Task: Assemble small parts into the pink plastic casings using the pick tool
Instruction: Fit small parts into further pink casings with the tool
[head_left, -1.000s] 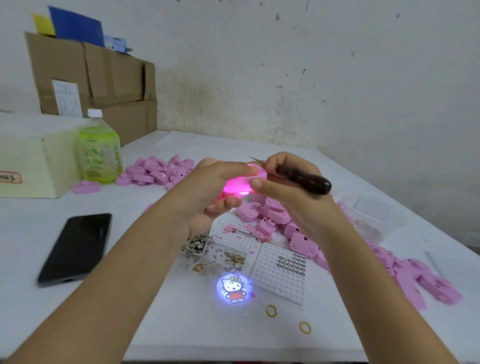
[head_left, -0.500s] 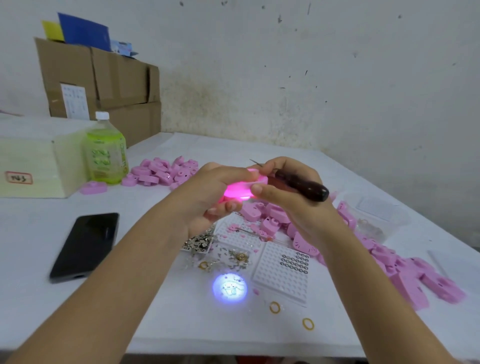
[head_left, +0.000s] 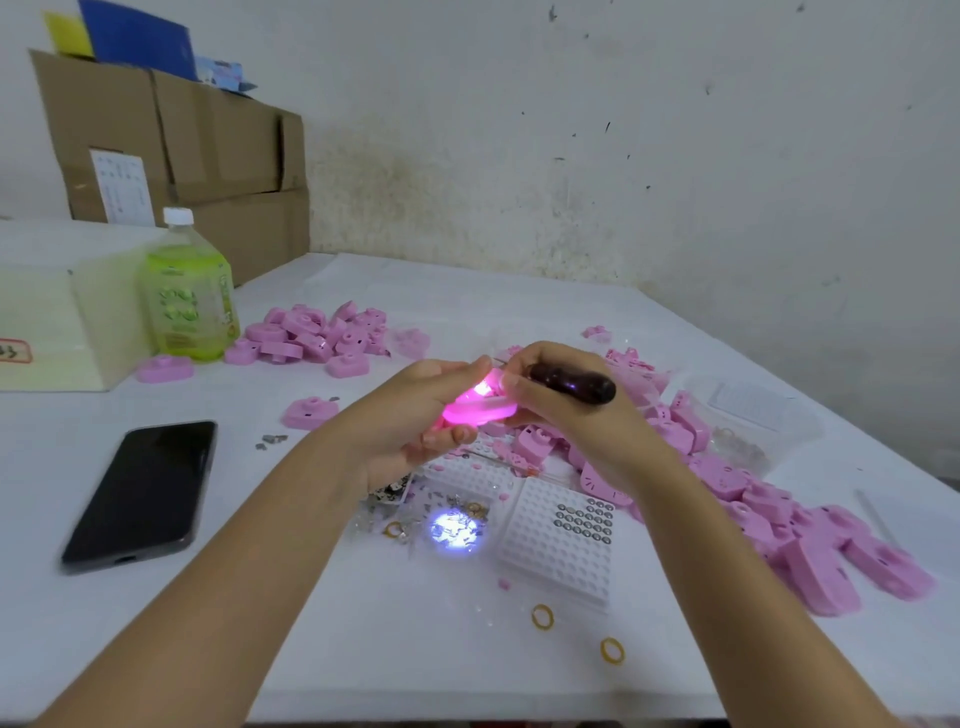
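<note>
Pink casing (head_left: 483, 410): held in the air above the middle of the table (head_left: 363, 649), between both hands. It glows bright pink from inside. Its long axis runs roughly left to right, its flat face turned up and toward the camera, and the brightest spot is at its upper right end.
Left hand (head_left: 410, 415): fingers curled round the casing's left end, thumb on top, fingertips underneath.
Right hand (head_left: 576, 421): grips the pick tool (head_left: 571, 385) and also pinches the casing's right end with thumb and forefinger.
Pick tool: the dark wooden handle lies nearly level, butt end out to the right, working end pointing left at the casing's lit end. The metal tip is mostly hidden by the fingers.
Light spot (head_left: 454, 527): a round bluish-white patch on the table below the hands, falling on small loose metal parts.
White tray (head_left: 561, 551): just right of the spot, a dimpled grid with a block of small round parts in its far right corner.
Loose casings: one heap (head_left: 322, 332) far left by the green bottle (head_left: 187, 296), a larger spread (head_left: 779, 525) along the right.
Phone (head_left: 140, 493): face up at the left, well apart from the hands.
Yellow rings (head_left: 542, 617): two on the table near its front edge.
</note>
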